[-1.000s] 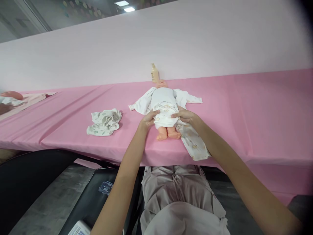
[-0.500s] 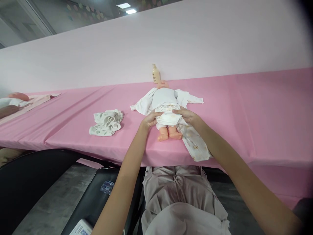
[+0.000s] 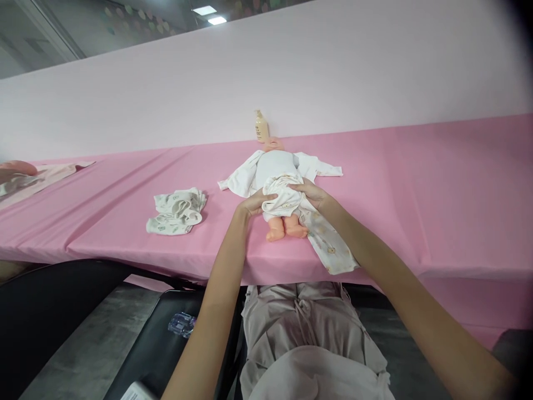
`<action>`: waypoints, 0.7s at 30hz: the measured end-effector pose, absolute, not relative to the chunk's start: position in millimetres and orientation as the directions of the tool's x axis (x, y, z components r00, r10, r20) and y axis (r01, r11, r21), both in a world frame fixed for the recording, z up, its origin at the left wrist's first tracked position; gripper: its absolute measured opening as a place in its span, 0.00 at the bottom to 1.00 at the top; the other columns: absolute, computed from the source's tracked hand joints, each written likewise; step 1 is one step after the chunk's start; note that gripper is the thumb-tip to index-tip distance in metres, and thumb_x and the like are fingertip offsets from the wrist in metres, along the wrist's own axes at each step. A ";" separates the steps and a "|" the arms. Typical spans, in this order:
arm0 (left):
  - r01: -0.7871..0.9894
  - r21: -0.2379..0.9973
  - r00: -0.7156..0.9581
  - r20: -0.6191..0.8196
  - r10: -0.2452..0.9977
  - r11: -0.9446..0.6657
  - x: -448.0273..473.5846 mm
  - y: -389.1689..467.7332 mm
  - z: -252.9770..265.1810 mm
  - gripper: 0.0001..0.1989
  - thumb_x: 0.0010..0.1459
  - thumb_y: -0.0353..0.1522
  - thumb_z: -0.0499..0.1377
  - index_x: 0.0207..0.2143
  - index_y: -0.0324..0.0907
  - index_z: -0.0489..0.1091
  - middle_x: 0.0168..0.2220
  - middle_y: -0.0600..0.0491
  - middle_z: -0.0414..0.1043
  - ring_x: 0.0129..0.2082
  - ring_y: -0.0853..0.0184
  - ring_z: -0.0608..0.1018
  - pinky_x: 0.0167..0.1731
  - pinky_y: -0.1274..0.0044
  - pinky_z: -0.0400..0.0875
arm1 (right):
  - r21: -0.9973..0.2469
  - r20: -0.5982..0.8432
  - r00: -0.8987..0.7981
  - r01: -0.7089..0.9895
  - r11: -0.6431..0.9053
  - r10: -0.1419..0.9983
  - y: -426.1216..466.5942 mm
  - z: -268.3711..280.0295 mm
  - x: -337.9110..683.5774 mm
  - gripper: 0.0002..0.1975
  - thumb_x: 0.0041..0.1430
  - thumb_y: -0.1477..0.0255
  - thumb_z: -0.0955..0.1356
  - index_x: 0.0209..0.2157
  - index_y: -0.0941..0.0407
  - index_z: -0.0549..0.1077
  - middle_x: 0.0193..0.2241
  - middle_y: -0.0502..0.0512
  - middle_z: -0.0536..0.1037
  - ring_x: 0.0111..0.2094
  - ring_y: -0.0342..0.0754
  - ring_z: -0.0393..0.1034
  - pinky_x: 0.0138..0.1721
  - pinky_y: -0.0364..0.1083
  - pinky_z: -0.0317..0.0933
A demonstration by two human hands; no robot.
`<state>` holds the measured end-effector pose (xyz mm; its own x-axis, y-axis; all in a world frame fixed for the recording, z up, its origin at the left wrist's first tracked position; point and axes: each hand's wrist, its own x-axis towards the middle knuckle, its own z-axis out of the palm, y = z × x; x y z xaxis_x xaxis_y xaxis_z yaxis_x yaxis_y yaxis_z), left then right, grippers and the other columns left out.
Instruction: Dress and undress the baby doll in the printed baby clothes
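A baby doll point(image 3: 278, 166) lies on its back on the pink-covered table, its head towards the wall and its bare feet point(image 3: 287, 229) towards me. A white long-sleeved baby top point(image 3: 245, 173) is spread around it, sleeves out to both sides. Over the doll's hips is a bunched white printed baby garment point(image 3: 281, 201), and one long part of it trails down to the right near the table edge. My left hand point(image 3: 256, 202) grips its left side, thumb on top. Opposite, my right hand point(image 3: 310, 193) holds its right side. Fingers under the cloth are hidden.
A pump bottle point(image 3: 261, 126) stands by the wall behind the doll's head. Folded printed baby clothing point(image 3: 177, 211) lies to the left. Another doll point(image 3: 19, 168) is partly visible at far left. Black chairs point(image 3: 166, 316) stand below the table edge, with a clear plastic object point(image 3: 182, 324) on one seat.
The bunched garment has twisted and slanted between my hands, with its folds gathered differently. My hands keep hold of it. The view has shifted slightly.
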<state>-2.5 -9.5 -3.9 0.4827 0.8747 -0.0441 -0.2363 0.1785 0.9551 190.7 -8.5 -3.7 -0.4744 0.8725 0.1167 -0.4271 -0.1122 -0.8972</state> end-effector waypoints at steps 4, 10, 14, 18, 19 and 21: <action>-0.244 0.958 0.477 -0.016 0.879 0.150 -1.9 -4.9 -9.5 0.32 0.43 0.22 0.67 0.54 0.37 0.67 0.45 0.42 0.77 0.46 0.58 0.79 0.50 0.70 0.72 | -0.911 0.119 -0.469 -0.401 -0.091 0.875 -11.5 -2.0 190.6 0.25 0.46 0.71 0.75 0.47 0.56 0.69 0.45 0.58 0.77 0.46 0.54 0.73 0.50 0.54 0.68; -0.332 0.934 0.417 0.018 0.909 0.134 0.7 6.2 -18.8 0.27 0.48 0.22 0.63 0.53 0.38 0.68 0.42 0.45 0.78 0.41 0.60 0.80 0.47 0.71 0.74 | -0.969 0.123 -0.507 -0.248 -0.008 0.853 -15.7 3.2 198.2 0.30 0.40 0.76 0.76 0.48 0.56 0.69 0.46 0.57 0.77 0.48 0.52 0.71 0.53 0.52 0.65; -0.344 0.923 0.386 -0.027 0.922 0.171 0.9 6.4 -17.5 0.21 0.52 0.25 0.62 0.50 0.38 0.70 0.41 0.47 0.78 0.41 0.60 0.80 0.46 0.72 0.75 | -0.969 0.099 -0.485 -0.245 -0.026 0.869 -8.5 -3.6 199.2 0.32 0.38 0.79 0.75 0.49 0.56 0.68 0.46 0.57 0.77 0.48 0.52 0.72 0.52 0.52 0.66; -0.342 0.925 0.388 -0.022 0.921 0.166 -2.1 0.7 -14.3 0.18 0.52 0.28 0.63 0.47 0.37 0.71 0.41 0.47 0.78 0.44 0.59 0.79 0.45 0.73 0.75 | -0.956 0.110 -0.467 -0.291 -0.035 0.877 -3.0 -7.3 196.9 0.32 0.35 0.82 0.74 0.47 0.57 0.69 0.45 0.57 0.77 0.47 0.54 0.72 0.51 0.53 0.67; -0.337 0.928 0.406 -0.010 0.914 0.160 -2.9 -1.0 -13.5 0.19 0.50 0.28 0.64 0.47 0.36 0.71 0.41 0.47 0.78 0.44 0.59 0.79 0.45 0.73 0.75 | -0.951 0.109 -0.468 -0.306 -0.046 0.877 -2.7 -7.2 196.7 0.32 0.36 0.82 0.74 0.47 0.57 0.69 0.45 0.57 0.77 0.47 0.54 0.72 0.51 0.54 0.66; -0.324 0.934 0.444 0.011 0.896 0.149 -3.7 -4.4 -11.6 0.24 0.45 0.25 0.67 0.47 0.36 0.71 0.41 0.46 0.78 0.45 0.58 0.79 0.46 0.73 0.74 | -0.943 0.092 -0.458 -0.326 -0.071 0.884 -3.0 -6.2 196.9 0.32 0.37 0.81 0.73 0.48 0.57 0.68 0.45 0.57 0.77 0.47 0.54 0.72 0.52 0.55 0.66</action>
